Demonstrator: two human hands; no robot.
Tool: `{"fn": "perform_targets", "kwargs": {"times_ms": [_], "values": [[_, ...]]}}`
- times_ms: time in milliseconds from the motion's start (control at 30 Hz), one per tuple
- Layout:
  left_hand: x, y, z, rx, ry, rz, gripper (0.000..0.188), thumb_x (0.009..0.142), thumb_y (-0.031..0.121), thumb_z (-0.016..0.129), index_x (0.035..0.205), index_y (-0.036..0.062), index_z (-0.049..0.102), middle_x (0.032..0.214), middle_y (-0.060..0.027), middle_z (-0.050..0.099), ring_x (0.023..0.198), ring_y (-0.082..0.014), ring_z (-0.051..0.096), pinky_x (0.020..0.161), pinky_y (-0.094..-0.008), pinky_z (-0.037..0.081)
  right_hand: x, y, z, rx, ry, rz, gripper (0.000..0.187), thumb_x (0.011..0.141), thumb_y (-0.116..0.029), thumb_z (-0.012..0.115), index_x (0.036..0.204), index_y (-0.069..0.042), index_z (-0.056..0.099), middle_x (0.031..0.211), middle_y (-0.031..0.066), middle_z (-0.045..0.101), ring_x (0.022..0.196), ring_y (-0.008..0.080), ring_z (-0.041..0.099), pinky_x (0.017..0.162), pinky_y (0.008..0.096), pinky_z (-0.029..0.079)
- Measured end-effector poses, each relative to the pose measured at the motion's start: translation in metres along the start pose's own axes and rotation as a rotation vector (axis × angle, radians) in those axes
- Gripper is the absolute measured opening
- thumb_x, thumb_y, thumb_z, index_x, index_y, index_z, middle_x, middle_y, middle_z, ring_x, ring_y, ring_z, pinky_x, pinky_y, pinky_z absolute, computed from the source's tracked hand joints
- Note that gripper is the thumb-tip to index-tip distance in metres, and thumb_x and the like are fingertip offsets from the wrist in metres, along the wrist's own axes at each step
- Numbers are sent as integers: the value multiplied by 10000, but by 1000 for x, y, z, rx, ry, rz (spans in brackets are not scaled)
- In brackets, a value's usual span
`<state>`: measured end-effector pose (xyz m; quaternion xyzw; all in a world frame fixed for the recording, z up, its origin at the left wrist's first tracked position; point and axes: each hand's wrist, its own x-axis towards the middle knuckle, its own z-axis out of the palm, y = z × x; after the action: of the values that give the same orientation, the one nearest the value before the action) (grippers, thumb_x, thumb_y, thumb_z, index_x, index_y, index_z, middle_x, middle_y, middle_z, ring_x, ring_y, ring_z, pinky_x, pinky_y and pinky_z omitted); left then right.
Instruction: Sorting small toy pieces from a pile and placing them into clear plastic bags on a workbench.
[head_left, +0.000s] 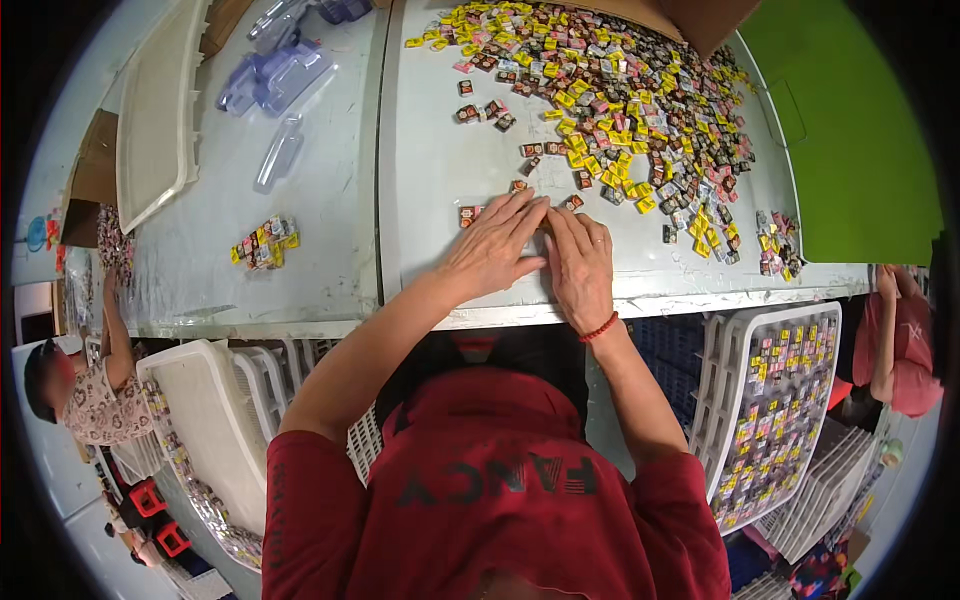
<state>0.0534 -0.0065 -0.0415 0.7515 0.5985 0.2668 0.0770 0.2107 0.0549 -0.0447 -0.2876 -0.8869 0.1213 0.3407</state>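
Observation:
Both of my hands meet over the white tabletop near its front edge. My left hand (492, 245) lies palm down with its fingers stretched out and the thumb apart. It partly covers a few small wrapped pieces (468, 215), brown and reddish, that show by its knuckles. My right hand (580, 265), with a red cord bracelet (599, 327) at the wrist, rests palm down beside it. Its fingers are extended and slightly bent, tips close to the left fingertips. Whatever lies under the palms is hidden. Loose brown pieces (530, 150) lie just beyond.
A large heap of yellow, brown, pink and white wrapped pieces (620, 100) spreads over the far right. Clear plastic containers (280, 80) and a small cluster (266, 243) lie left. A filled white tray (727, 420) stands below the table edge. Other people work at both sides.

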Motion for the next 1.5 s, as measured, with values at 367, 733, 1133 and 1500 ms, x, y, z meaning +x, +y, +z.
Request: {"fn": "perform_targets", "kwargs": {"times_ms": [367, 733, 1133, 1500], "values": [[-3, -6, 6, 38, -17, 79, 749, 718, 315, 754, 1273, -82, 445, 1370, -184, 420, 1302, -347, 362, 1085, -450, 297, 0, 11, -3, -153, -69, -177, 314, 766, -85, 586, 1072, -19, 623, 1096, 76, 601, 993, 262, 546, 920, 446, 393], [-4, -3, -1, 53, -78, 66, 748, 705, 270, 752, 1287, -80, 438, 1397, -203, 395, 1331, -338, 337, 1105, -439, 277, 5, 9, -6, -170, -159, -170, 289, 747, -115, 591, 1027, -55, 636, 1089, 52, 621, 1012, 230, 548, 979, 472, 357], [-14, 7, -15, 29, -31, -19, 718, 736, 315, 745, 1282, -42, 447, 1430, -236, 322, 1303, -404, 335, 1062, -482, 301, -17, 73, -60, -420, 21, 313, 552, 868, -249, 621, 1320, 0, 426, 1368, 254, 394, 1275, 454, 337, 1049, 544, 265], [21, -16, -17, 92, 44, -11, 532, 781, 288, 719, 1180, -20, 549, 1410, -228, 355, 1295, -404, 350, 1047, -479, 324, 19, 81, -2, -408, -109, 319, 649, 890, -456, 546, 1355, -23, 412, 1407, 213, 366, 1316, 443, 276, 1074, 567, 211]]}}
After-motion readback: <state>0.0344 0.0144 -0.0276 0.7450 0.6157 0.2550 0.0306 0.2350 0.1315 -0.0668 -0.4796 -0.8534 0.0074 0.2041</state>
